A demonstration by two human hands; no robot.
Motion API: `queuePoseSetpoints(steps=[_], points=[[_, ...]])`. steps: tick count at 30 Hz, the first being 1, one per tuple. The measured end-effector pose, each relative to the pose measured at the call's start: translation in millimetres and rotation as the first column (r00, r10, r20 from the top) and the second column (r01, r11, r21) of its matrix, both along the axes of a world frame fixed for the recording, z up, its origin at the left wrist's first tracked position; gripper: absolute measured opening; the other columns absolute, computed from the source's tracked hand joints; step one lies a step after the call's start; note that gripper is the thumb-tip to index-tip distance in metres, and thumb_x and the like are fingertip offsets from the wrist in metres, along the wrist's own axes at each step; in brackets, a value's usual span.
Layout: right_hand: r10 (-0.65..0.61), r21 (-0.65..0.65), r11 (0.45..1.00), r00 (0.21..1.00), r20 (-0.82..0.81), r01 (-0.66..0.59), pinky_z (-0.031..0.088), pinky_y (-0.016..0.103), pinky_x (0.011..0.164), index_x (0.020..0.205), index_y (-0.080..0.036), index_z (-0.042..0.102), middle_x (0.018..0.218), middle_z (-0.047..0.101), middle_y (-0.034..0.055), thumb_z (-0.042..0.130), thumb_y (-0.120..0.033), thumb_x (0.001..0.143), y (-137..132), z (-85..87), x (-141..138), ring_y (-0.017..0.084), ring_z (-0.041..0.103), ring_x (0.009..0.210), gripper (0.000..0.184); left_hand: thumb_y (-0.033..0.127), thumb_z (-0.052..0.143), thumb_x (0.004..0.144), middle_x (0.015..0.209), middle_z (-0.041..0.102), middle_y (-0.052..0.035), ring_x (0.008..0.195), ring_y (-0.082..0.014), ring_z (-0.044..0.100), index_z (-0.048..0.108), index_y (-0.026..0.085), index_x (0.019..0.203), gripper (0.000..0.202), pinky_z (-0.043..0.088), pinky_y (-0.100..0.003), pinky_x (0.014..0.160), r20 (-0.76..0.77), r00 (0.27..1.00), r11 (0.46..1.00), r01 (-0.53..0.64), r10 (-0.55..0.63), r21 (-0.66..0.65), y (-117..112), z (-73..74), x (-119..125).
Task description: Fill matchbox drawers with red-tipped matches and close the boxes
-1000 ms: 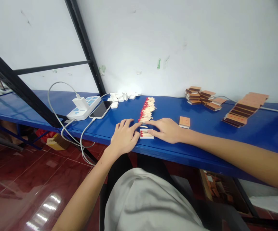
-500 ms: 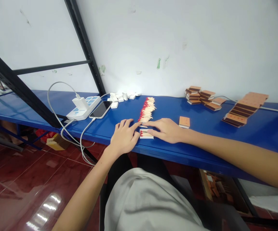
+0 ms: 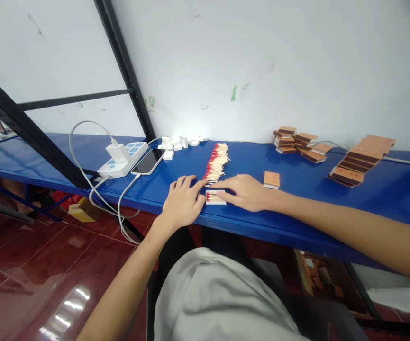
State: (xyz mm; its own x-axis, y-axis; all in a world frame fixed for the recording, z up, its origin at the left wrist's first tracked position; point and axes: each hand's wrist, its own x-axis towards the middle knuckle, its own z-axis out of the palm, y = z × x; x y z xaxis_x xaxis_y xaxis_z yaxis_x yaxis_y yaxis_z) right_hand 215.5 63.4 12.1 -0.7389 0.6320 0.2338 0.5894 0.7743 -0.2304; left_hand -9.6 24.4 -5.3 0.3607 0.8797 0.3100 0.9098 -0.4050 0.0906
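A long pile of red-headed matches [image 3: 217, 161] lies on the blue table, heads to the left. Just in front of its near end sits a small white matchbox tray [image 3: 216, 202] with a few matches inside. My left hand [image 3: 182, 202] rests on the table left of the tray, fingers spread, index tip at the nearest matches and thumb beside the tray's left end. From the right, my right hand [image 3: 243, 192] reaches in with its index finger stretched to the same matches. Its thumb lies over the tray's right part. Neither hand is closed on anything.
A single matchbox [image 3: 271, 179] lies right of my right hand. Matchbox stacks [image 3: 295, 140] and a leaning row of matchboxes [image 3: 363, 160] stand farther right. White trays [image 3: 176, 143] lie at the back, with a phone [image 3: 148, 162] and power strip [image 3: 123, 160] to the left.
My right index fingertip has shifted slightly left and nearer to me, toward the left index tip. The left hand, tray and pile look unmoved.
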Motion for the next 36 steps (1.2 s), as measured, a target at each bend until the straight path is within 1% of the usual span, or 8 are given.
queuePoseSetpoints(steps=[9, 12, 16, 18, 21, 23, 29, 36], points=[[-0.011, -0.021, 1.0, 1.0, -0.02, 0.01, 0.046, 0.033, 0.084, 0.133, -0.026, 0.065, 0.12, 0.074, 0.0057, 0.044, -0.04, 0.101, 0.1, -0.2, 0.6, 0.024, 0.07, 0.1, 0.04, 0.026, 0.037, 0.097, 0.142, 0.053, -0.011, 0.132, -0.0312, 0.043, 0.057, 0.024, 0.138, 0.045, 0.038, -0.052, 0.108, 0.007, 1.0, 1.0, 0.012, -0.012, 0.001, -0.6, 1.2, 0.1], [-0.026, -0.011, 1.0, 1.0, -0.014, 0.025, 0.045, 0.033, 0.08, 0.133, -0.024, 0.065, 0.112, 0.076, 0.007, 0.045, -0.04, 0.101, -0.5, 0.2, 0.1, 0.024, 0.07, 0.095, 0.041, 0.027, 0.037, 0.097, 0.142, 0.052, -0.0114, 0.132, -0.0309, 0.043, 0.056, 0.024, 0.138, 0.045, 0.038, -0.052, 0.108, 0.002, 1.0, 1.0, 0.009, -0.009, -0.001, -0.3, 1.0, 0.1], [-0.054, -0.011, 0.998, 0.998, -0.017, 0.054, 0.044, 0.032, 0.076, 0.14, -0.023, 0.058, 0.101, 0.077, 0.007, 0.045, -0.041, 0.101, -1.0, -0.2, -0.3, 0.023, 0.07, 0.087, 0.045, 0.027, 0.036, 0.098, 0.143, 0.052, -0.0112, 0.133, -0.0307, 0.042, 0.055, 0.024, 0.139, 0.046, 0.038, -0.051, 0.107, -0.003, 1.0, 1.0, 0.011, -0.011, -0.004, 0.0, 1.0, 0.0], [-0.072, -0.014, 0.997, 0.997, -0.031, 0.071, 0.045, 0.033, 0.078, 0.141, -0.023, 0.057, 0.107, 0.076, 0.007, 0.045, -0.041, 0.1, -0.6, -1.4, -0.3, 0.023, 0.07, 0.09, 0.046, 0.027, 0.036, 0.097, 0.142, 0.052, -0.0111, 0.132, -0.0306, 0.042, 0.055, 0.024, 0.139, 0.046, 0.039, -0.051, 0.107, -0.005, 1.0, 1.0, 0.013, -0.013, -0.006, -0.1, 1.2, -0.1], [-0.086, -0.007, 0.996, 0.994, -0.063, 0.086, 0.045, 0.035, 0.087, 0.139, -0.022, 0.057, 0.124, 0.071, 0.008, 0.045, -0.041, 0.1, 0.5, -3.3, -0.4, 0.025, 0.067, 0.104, 0.046, 0.027, 0.037, 0.097, 0.142, 0.052, -0.0113, 0.132, -0.0307, 0.043, 0.055, 0.024, 0.139, 0.046, 0.039, -0.051, 0.107, -0.007, 1.0, 1.0, 0.014, -0.014, -0.006, -0.3, 1.3, -0.3], [-0.095, -0.006, 0.996, 0.994, -0.062, 0.094, 0.044, 0.037, 0.091, 0.139, -0.022, 0.057, 0.128, 0.068, 0.0086, 0.045, -0.042, 0.1, 0.8, -3.8, -0.7, 0.025, 0.065, 0.108, 0.046, 0.026, 0.037, 0.097, 0.143, 0.052, -0.0111, 0.132, -0.0306, 0.043, 0.055, 0.024, 0.139, 0.046, 0.039, -0.051, 0.107, -0.003, 1.0, 1.0, 0.014, -0.014, -0.005, -0.3, 1.2, -0.3], [-0.13, 0.002, 0.992, 0.991, -0.014, 0.13, 0.043, 0.037, 0.088, 0.139, -0.021, 0.057, 0.123, 0.068, 0.0101, 0.044, -0.042, 0.1, 0.1, -3.1, -1.8, 0.024, 0.065, 0.101, 0.046, 0.027, 0.036, 0.097, 0.142, 0.053, -0.0106, 0.131, -0.0301, 0.043, 0.056, 0.024, 0.138, 0.045, 0.038, -0.05, 0.107, 0.002, 1.0, 1.0, 0.019, -0.019, -0.004, 0.2, 0.6, -0.5], [-0.136, 0.014, 0.991, 0.991, 0.012, 0.136, 0.043, 0.039, 0.088, 0.14, -0.019, 0.056, 0.121, 0.068, 0.012, 0.043, -0.045, 0.101, 0.8, -3.1, -1.8, 0.027, 0.064, 0.102, 0.049, 0.027, 0.036, 0.097, 0.142, 0.052, -0.0109, 0.131, -0.0305, 0.043, 0.056, 0.023, 0.138, 0.045, 0.039, -0.051, 0.107, 0.001, 1.0, 1.0, 0.017, -0.017, -0.011, -0.6, 1.8, -0.1]])
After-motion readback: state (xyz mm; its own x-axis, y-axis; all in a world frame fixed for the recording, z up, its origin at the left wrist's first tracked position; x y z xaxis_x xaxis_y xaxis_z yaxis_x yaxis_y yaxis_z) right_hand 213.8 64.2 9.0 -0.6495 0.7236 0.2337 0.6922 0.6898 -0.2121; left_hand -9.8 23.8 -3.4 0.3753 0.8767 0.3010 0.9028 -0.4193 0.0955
